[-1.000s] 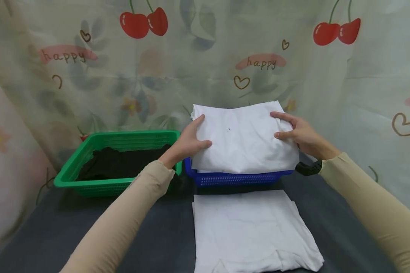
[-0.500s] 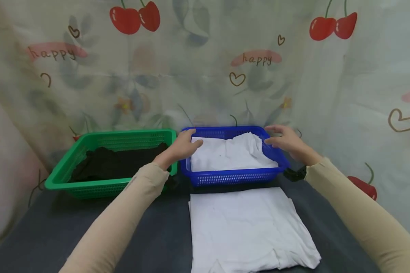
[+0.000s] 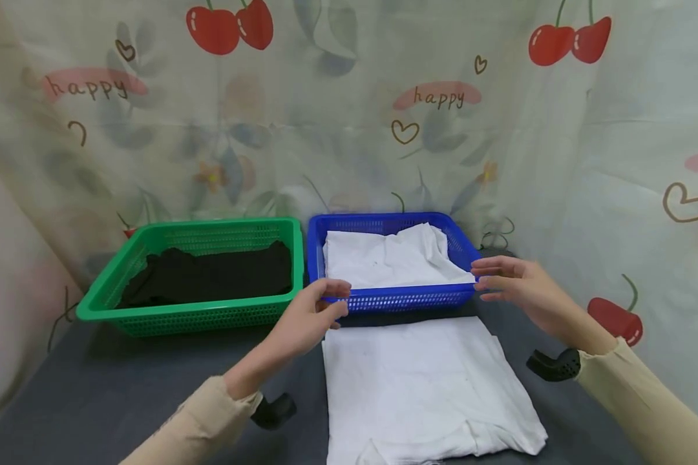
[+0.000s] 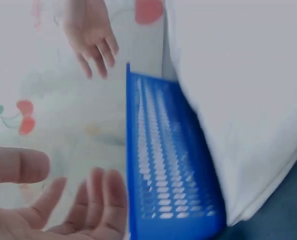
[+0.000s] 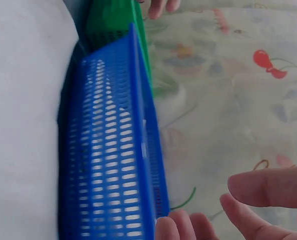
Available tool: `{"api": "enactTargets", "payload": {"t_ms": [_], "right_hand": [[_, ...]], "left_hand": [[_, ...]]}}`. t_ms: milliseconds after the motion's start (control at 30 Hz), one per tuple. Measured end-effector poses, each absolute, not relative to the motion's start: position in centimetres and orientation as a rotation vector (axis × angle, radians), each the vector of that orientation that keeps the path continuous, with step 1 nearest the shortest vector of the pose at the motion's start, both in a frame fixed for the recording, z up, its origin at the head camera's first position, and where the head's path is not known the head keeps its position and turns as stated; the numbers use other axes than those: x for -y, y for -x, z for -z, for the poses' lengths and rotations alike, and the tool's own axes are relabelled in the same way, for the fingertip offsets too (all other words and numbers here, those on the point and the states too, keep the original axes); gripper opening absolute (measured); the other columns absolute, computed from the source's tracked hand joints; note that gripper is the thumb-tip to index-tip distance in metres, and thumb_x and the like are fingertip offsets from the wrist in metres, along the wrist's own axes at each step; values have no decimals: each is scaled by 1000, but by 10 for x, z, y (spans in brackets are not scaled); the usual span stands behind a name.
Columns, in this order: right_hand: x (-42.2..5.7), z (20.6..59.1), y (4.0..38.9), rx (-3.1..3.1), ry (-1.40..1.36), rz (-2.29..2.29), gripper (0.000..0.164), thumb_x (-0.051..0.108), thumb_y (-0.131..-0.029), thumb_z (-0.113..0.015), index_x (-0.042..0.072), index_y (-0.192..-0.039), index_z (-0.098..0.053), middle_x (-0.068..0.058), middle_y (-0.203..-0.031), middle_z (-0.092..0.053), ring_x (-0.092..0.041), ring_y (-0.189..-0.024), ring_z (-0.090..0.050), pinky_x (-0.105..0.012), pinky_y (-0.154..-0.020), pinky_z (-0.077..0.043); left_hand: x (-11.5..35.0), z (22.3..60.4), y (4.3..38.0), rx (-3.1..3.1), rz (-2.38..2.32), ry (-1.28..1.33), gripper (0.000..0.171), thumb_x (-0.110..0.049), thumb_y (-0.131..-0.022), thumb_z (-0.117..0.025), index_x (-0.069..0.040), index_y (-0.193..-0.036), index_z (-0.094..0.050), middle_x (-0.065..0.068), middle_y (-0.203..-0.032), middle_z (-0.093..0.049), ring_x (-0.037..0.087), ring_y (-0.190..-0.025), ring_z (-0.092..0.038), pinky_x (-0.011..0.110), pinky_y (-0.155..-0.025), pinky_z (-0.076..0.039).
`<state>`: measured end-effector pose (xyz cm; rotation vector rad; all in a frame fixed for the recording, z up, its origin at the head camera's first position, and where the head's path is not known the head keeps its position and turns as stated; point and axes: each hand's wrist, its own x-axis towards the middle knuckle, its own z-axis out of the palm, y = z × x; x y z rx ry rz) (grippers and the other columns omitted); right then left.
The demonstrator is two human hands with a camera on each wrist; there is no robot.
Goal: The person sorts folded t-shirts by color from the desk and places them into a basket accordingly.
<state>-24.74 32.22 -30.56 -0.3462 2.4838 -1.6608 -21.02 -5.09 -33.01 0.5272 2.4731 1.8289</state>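
Note:
In the head view a folded white cloth garment (image 3: 384, 259) lies inside the blue basket (image 3: 407, 299). Another folded white garment (image 3: 419, 387) lies flat on the dark table in front of that basket. My left hand (image 3: 311, 316) hovers by the basket's front left corner, fingers loosely bent, holding nothing. At the front right corner is my right hand (image 3: 514, 284), its fingers extended and also without anything in them. Both wrist views show bare fingers beside the blue basket wall; whether any fingertip touches it I cannot tell.
A green basket (image 3: 192, 312) with black cloth (image 3: 209, 274) in it stands left of the blue one. Behind both hangs a printed curtain (image 3: 337, 116). The dark table (image 3: 151, 387) extends toward the front left.
A white garment held between both hands was lowered into the blue basket and let go. Both hands have since drawn back toward the basket's front corners.

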Motion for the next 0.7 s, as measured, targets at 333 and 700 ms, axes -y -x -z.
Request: {"api": "enactTargets", "payload": {"t_ms": [333, 700], "right_hand": [[-347, 347, 228, -2419, 192, 1466, 56, 22, -96, -65, -3, -142, -46, -31, -141, -42, -44, -126, -44, -51, -92, -48], [-358, 391, 217, -2220, 82, 1500, 69, 21, -95, -67, 11, -154, -34, -31, -149, -30, -37, -126, -43, -53, -94, -45]], "left_hand": [[55, 372, 181, -2454, -1533, -88, 47, -17, -93, -64, -8, -138, -53, 24, -141, -44, 36, -118, -51, 54, -93, -45], [46, 395, 181, -2205, -1739, 68, 44, -9, -93, -61, -4, -136, -54, 24, -141, -43, 34, -116, -51, 53, -93, -47]]}}
